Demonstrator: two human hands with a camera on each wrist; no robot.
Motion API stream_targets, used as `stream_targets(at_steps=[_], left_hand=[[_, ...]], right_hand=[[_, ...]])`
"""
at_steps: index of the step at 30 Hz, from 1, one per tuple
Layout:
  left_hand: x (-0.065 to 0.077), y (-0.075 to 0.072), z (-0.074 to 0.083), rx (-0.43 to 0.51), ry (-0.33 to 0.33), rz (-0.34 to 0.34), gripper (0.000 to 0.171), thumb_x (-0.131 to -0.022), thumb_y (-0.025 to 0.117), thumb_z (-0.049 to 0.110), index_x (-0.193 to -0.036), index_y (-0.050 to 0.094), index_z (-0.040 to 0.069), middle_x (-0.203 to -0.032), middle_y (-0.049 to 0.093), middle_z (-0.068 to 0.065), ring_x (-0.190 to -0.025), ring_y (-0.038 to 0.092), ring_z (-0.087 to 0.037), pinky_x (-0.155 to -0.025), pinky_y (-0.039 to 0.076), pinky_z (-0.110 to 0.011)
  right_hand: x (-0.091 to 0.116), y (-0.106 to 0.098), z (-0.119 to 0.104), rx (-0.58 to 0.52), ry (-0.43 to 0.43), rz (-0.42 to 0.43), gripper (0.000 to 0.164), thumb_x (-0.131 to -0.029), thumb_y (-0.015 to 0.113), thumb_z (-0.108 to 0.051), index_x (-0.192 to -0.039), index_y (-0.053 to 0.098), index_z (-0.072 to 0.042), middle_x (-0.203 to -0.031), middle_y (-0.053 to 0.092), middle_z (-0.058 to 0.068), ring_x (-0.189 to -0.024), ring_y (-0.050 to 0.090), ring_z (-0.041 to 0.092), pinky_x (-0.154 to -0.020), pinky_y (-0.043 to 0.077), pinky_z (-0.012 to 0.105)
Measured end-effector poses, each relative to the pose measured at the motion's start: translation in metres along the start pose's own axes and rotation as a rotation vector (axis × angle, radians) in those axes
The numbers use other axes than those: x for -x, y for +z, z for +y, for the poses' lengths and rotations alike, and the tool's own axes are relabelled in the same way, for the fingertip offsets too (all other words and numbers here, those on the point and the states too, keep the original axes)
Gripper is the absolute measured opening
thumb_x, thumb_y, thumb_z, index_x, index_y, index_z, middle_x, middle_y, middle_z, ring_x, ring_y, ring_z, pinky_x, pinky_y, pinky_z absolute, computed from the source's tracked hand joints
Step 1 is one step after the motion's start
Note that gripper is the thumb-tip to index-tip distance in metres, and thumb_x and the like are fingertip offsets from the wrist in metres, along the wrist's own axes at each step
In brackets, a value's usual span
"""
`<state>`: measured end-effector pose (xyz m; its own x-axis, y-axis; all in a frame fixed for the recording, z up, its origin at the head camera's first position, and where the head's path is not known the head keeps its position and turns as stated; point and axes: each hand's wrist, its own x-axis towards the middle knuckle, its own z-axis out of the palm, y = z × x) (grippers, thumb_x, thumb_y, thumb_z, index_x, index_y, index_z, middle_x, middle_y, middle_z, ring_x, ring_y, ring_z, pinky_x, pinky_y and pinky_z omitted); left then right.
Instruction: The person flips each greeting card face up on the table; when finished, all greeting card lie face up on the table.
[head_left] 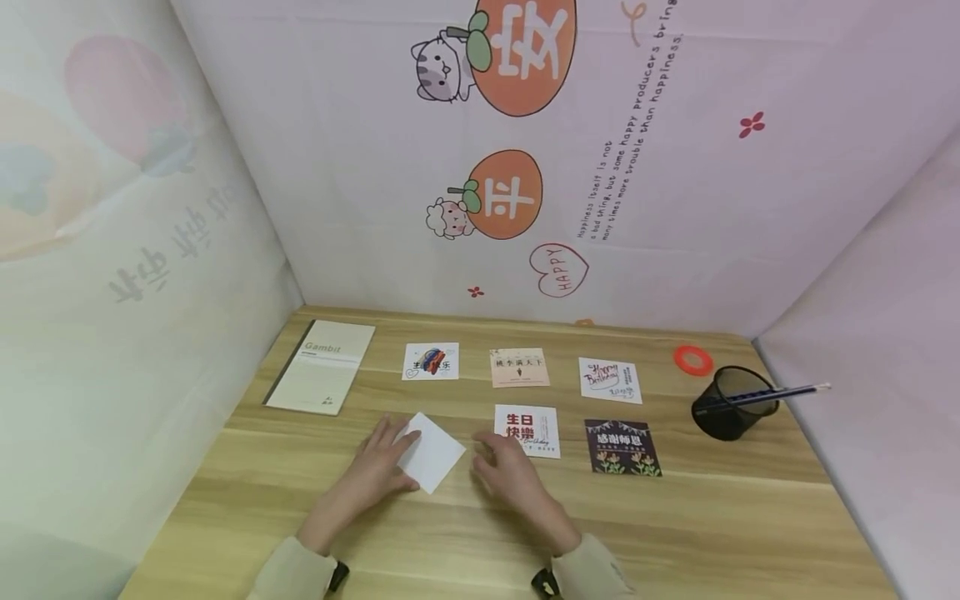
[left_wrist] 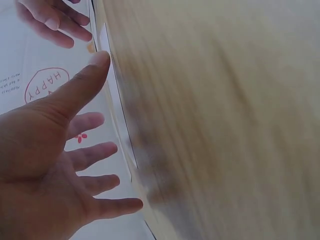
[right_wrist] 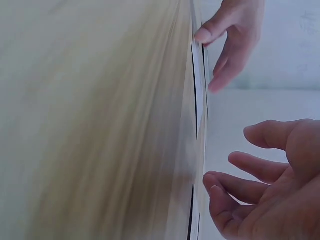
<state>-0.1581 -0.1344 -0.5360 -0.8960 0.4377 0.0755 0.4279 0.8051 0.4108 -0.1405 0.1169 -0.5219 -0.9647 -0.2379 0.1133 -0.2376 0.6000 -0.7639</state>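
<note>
A blank white square card (head_left: pixel 433 454) lies turned cornerwise on the wooden table. My left hand (head_left: pixel 378 463) rests along its left side, fingertips on the upper left edge and thumb near the bottom corner. In the left wrist view those fingers are spread and fairly straight, with the thumb tip at the card's edge (left_wrist: pixel 119 102). My right hand (head_left: pixel 513 473) hovers just right of the card, holding nothing. Its fingers are loosely bent in the right wrist view. Beneath its fingertips, a white card with red characters (head_left: pixel 536 429) is partly covered.
Behind the hands lie a card with a colourful drawing (head_left: pixel 431 361), a pink card (head_left: pixel 520 368) and a birthday card (head_left: pixel 611 380). A dark flowered card (head_left: pixel 623 448) sits to the right. Further out are a notebook (head_left: pixel 322 371), red ring (head_left: pixel 693 361) and black pen holder (head_left: pixel 720 421).
</note>
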Motion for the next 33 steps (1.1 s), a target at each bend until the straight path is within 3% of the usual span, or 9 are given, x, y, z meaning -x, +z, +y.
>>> stream_targets(at_steps=[3,7,10,13,17,24,33], left_hand=[[0.000,0.000,0.001,0.007,-0.004,-0.015,0.081,-0.064,0.087,0.031,-0.133,0.054,0.006,-0.144,0.039,-0.025,-0.133,0.025,-0.056,-0.094,0.030,-0.075],[0.000,0.000,0.001,0.013,-0.008,-0.041,0.083,-0.064,0.087,0.033,-0.135,0.053,0.007,-0.146,0.038,-0.025,-0.133,0.026,-0.056,-0.095,0.030,-0.075],[0.000,0.000,0.001,0.015,-0.011,-0.060,0.085,-0.065,0.086,0.035,-0.137,0.051,0.008,-0.147,0.036,-0.024,-0.134,0.026,-0.055,-0.096,0.029,-0.074],[0.000,0.000,0.001,0.013,-0.009,-0.076,0.087,-0.065,0.086,0.038,-0.138,0.050,0.008,-0.149,0.034,-0.024,-0.134,0.026,-0.055,-0.096,0.028,-0.075],[0.000,-0.001,0.002,0.006,-0.014,-0.098,0.090,-0.064,0.086,0.040,-0.140,0.048,0.009,-0.150,0.032,-0.023,-0.134,0.026,-0.054,-0.096,0.028,-0.075],[-0.007,-0.001,0.005,0.008,-0.057,-0.121,0.092,-0.061,0.088,0.037,-0.140,0.049,0.009,-0.151,0.030,-0.023,-0.133,0.027,-0.054,-0.095,0.029,-0.074],[-0.010,0.000,0.008,0.011,-0.062,-0.096,0.092,-0.059,0.090,0.035,-0.136,0.051,0.003,-0.148,0.032,-0.027,-0.130,0.028,-0.058,-0.093,0.030,-0.076]], right_hand=[[-0.001,0.004,-0.008,0.042,-0.008,-0.021,0.036,-0.087,0.063,-0.007,-0.121,0.061,0.005,-0.109,0.066,0.020,-0.088,0.060,0.027,-0.087,0.051,0.047],[-0.003,0.007,-0.014,0.050,-0.034,-0.035,0.033,-0.087,0.063,-0.005,-0.118,0.062,0.006,-0.098,0.068,0.018,-0.063,0.050,0.014,-0.068,0.052,0.036],[-0.004,0.008,-0.017,0.046,-0.056,-0.046,0.031,-0.087,0.064,-0.004,-0.116,0.063,0.006,-0.101,0.069,0.018,-0.064,0.051,0.014,-0.068,0.051,0.033],[-0.004,0.010,-0.018,0.055,-0.056,-0.061,0.032,-0.086,0.065,-0.004,-0.116,0.063,0.005,-0.106,0.068,0.019,-0.079,0.059,0.024,-0.075,0.052,0.040],[-0.004,0.012,-0.019,0.080,-0.037,-0.083,0.034,-0.086,0.065,-0.007,-0.118,0.063,0.004,-0.115,0.066,0.018,-0.098,0.057,0.033,-0.086,0.049,0.047],[-0.006,0.016,-0.020,0.137,-0.061,-0.091,0.035,-0.086,0.068,-0.011,-0.118,0.064,0.002,-0.116,0.066,0.015,-0.099,0.057,0.031,-0.086,0.048,0.044],[-0.004,0.017,-0.021,0.145,-0.090,-0.083,0.031,-0.084,0.070,-0.009,-0.113,0.065,0.003,-0.113,0.066,0.015,-0.098,0.057,0.031,-0.084,0.048,0.042]])
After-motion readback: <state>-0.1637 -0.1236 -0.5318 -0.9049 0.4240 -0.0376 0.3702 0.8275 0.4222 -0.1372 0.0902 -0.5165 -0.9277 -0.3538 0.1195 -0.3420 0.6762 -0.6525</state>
